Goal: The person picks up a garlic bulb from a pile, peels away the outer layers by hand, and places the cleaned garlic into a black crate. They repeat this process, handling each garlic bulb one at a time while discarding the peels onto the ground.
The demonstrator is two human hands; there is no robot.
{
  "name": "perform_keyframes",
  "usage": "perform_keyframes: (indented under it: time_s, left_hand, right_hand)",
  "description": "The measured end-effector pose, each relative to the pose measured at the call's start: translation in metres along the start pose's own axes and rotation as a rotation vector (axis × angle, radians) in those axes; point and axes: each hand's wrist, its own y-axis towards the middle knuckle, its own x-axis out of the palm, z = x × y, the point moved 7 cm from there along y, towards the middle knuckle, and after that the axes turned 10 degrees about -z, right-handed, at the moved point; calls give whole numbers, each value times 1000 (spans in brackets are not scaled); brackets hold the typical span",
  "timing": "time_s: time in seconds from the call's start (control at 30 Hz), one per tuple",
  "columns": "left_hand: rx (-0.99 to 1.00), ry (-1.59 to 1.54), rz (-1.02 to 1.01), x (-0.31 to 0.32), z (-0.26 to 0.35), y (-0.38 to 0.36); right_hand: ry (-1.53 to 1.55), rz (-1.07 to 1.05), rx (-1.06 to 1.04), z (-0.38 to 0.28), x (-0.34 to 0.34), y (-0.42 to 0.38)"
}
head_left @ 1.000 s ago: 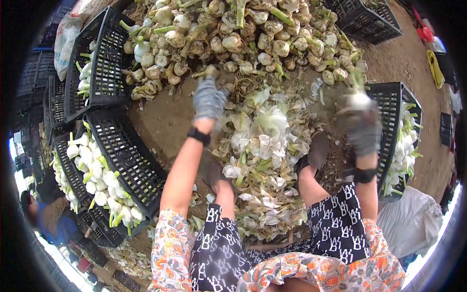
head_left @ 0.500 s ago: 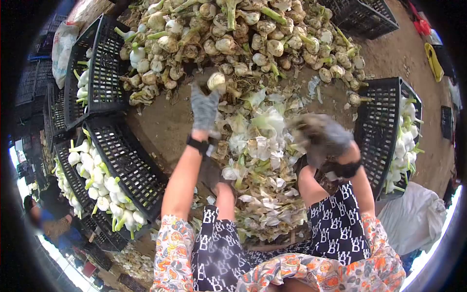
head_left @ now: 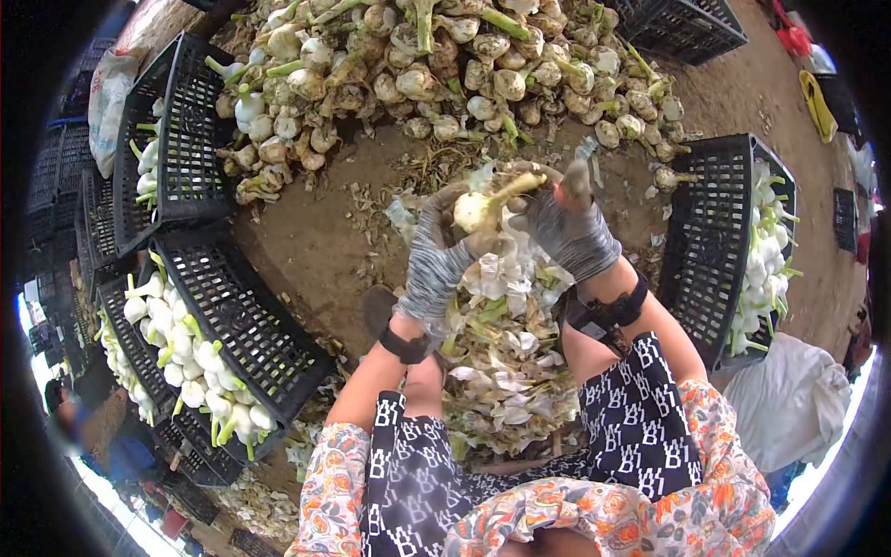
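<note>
In front of me my left hand (head_left: pixel 434 255), in a grey knit glove, is closed around a garlic bulb (head_left: pixel 475 213). Its thick stem points up and to the right. My right hand (head_left: pixel 575 232), also gloved, is closed at the stem side of the same bulb, thumb raised; its lower fingers are slightly blurred, so the exact grip is hard to see. Below both hands, a heap of peeled garlic skins (head_left: pixel 501 381) lies between my legs. Beyond them rises a large pile of unpeeled, soil-stained garlic (head_left: pixel 445 74).
Black crates of cleaned white garlic stand at left (head_left: pixel 246 311), far left (head_left: pixel 195 139) and right (head_left: pixel 710 241). Another black crate (head_left: pixel 691 28) sits at top right. A white sack (head_left: pixel 789 404) lies at lower right. A person (head_left: pixel 102 427) is at the far left edge.
My left hand has come back from the pile's edge, bringing the garlic bulb toward me. My right hand has moved up and inward to meet it. The view has shifted slightly.
</note>
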Motion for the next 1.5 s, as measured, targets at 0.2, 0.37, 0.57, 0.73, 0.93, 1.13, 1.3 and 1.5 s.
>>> perform_keyframes:
  time_s: [0.2, 0.37, 0.57, 0.73, 0.93, 1.13, 1.3, 1.5]
  left_hand:
    - [100, -22, 49, 10, -3, -3]
    - [98, 83, 55, 12, -4, -2]
    - [53, 52, 67, 16, 1, -2]
    - [-168, -384, -40, 26, -11, -5]
    - [-103, -130, -25, 23, -10, -2]
    - [-76, -90, 12, 20, -10, -2]
    - [-103, -65, -5, 19, -9, -2]
    - [-302, -210, -8, 25, -11, -6]
  right_hand:
    - [-750, 252, 79, -4, 0, -11]
    - [-705, 274, 58, -10, 2, -11]
    - [-1000, 199, 129, -21, -3, -10]
    - [-831, 94, 164, -34, 5, -12]
    - [-814, 182, 84, -24, 8, -11]
    - [-1047, 108, 66, -28, 7, -8]
    - [-1021, 92, 58, -29, 10, -10]
    - [-1165, 19, 51, -32, 13, -11]
